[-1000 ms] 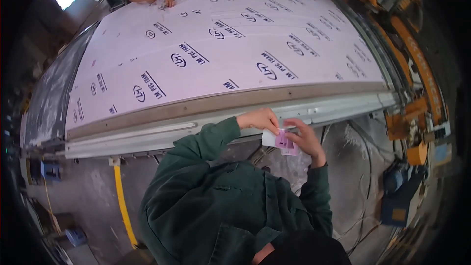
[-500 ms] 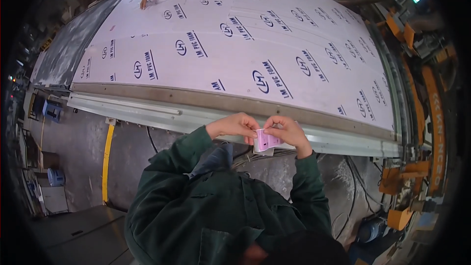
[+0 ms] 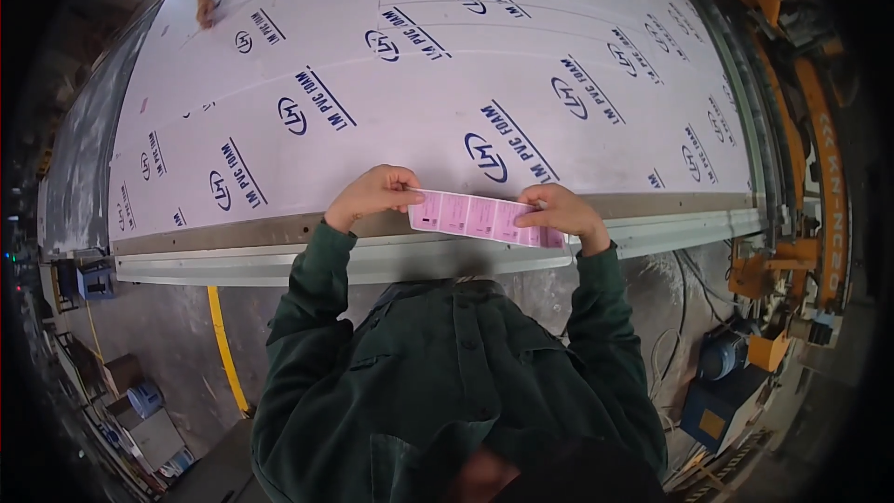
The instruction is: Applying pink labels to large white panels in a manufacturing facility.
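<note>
Hands, left and right, each grip one end of a pink strip over a white printed sheet.

hands moved apart | pink strip unfolded, stretched flat (was bunched)

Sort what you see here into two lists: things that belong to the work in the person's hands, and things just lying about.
In use:
- left hand, pinching one end of the strip
- right hand, holding the other end
- pink paper strip, stretched between both hands
- big white sheet, just beyond it

Lying about:
- blue motor
- yellow floor line
- boxes on the floor
- another person's hands at the far edge
</note>
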A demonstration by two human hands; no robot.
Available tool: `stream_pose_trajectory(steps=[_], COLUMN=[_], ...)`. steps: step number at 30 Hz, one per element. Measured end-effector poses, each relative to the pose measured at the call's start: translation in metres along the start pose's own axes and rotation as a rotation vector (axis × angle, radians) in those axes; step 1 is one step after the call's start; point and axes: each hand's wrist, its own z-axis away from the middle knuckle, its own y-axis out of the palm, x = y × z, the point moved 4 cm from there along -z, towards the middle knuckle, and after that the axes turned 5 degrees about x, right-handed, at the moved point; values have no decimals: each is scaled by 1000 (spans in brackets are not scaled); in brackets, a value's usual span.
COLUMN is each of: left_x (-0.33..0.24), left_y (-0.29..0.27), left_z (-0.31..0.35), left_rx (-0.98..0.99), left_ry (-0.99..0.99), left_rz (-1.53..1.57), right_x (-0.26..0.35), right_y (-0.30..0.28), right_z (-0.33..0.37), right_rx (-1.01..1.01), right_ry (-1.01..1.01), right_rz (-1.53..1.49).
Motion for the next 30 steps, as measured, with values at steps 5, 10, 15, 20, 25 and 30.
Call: stream_pose_trajectory(steps=[5,10,15,20,25,30], left_x=[-31,-47,-30,3,29,34], left_y=[0,23,-2,-33,-42,-52], left_z=[-6,-35,-52,-111,-180,-195], left_rx=[-377,-284,-240,401,928,955], left_ry=[388,480,289,126,75,250], left_rz=[-789,-428,-18,-35,114,26], right_x=[29,75,90,112,128,127], right_y=[-3,0,-43,-91,-84,-61], right_z=[-24,-72,-113,-214,-338,-409], right_rx=[0,123,-112,-368,-428,-481], right_ry=[-60,-274,-392,-396,-395,-325], right_rz=[98,41,7,292,649,850])
